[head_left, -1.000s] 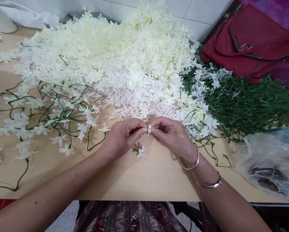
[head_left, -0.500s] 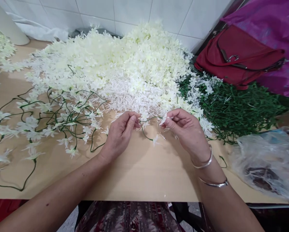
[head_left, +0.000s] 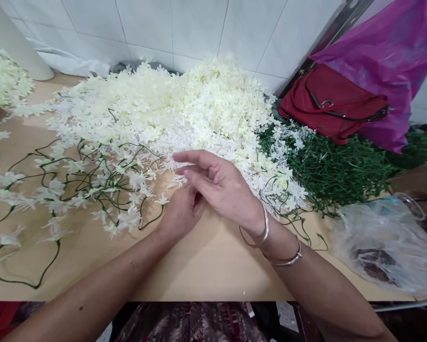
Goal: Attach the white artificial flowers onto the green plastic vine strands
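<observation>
My right hand [head_left: 220,183] crosses over my left hand above the front of the flower heap. Its fingers are stretched out to the left, slightly apart, and nothing shows in them. My left hand [head_left: 181,211] is underneath; its fingertips are hidden, so what it may hold cannot be seen. Behind both hands rises a large heap of white and cream artificial flowers [head_left: 217,104]. To the left lie green flower stems with white blossoms [head_left: 130,216], spread over the table. A few thin green stems [head_left: 302,228] rest right of my right wrist.
A pile of green stems [head_left: 338,166] lies on the table [head_left: 199,275] at the right. Behind it are a red handbag [head_left: 334,99] and a purple plastic bag [head_left: 381,61]. A clear plastic bag [head_left: 388,247] sits at the front right, and a tiled wall [head_left: 199,28] stands behind.
My right hand has moved left over my left hand, and its pinch has opened. The flowered stem stretched between the hands is out of sight. Thin green stems now show beside my right wrist.
</observation>
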The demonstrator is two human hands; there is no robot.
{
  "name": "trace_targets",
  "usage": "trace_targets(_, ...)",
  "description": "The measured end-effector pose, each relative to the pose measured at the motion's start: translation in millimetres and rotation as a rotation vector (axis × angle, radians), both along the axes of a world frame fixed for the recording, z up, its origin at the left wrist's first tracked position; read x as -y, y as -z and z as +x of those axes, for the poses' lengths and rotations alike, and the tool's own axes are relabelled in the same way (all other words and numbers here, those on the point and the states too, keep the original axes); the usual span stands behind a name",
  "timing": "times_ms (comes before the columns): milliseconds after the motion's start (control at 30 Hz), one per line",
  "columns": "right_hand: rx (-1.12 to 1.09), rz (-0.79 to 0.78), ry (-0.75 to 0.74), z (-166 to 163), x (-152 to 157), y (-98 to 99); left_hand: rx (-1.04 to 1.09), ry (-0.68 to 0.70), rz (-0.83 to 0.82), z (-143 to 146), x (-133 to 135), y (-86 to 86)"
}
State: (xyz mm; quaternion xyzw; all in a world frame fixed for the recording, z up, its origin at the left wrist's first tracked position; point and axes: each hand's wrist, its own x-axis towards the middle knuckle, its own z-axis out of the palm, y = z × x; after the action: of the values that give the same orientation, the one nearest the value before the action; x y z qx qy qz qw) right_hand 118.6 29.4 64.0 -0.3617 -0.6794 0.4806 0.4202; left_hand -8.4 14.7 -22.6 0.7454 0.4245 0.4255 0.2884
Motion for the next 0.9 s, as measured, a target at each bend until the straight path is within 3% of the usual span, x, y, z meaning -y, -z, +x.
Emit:
trace_targets(67,0.213,0.186,0.219,17,-6,13.4,0.033,-0.035,-0.030,-2,1,-2.5)
trace_targets(133,0.443,0.276,0.388,36,-10,29.9,0.102,-0.065,-0.094,-3,0,-3.3)
trace_targets(200,0.637,0.242,0.465,52,-11,44.3,0.180,-0.080,-0.141,-3,0,-2.3)
trace_targets(267,0.716,0.220,0.449,61,-11,52.9,0.225,-0.099,-0.130,-3,-1,-0.6)
trace_targets(467,0.589,0.271,0.556,74,-8,48.8,0.167,-0.231,0.037,-2,-1,-2.2)
trace_targets(633,0.363,0.157,0.557,80,1,48.1,0.035,-0.157,0.092,0,-2,0.6)
trace_targets(900,0.302,0.252,0.459,83,-1,57.3,-0.199,-0.087,0.172,6,-5,7.4)
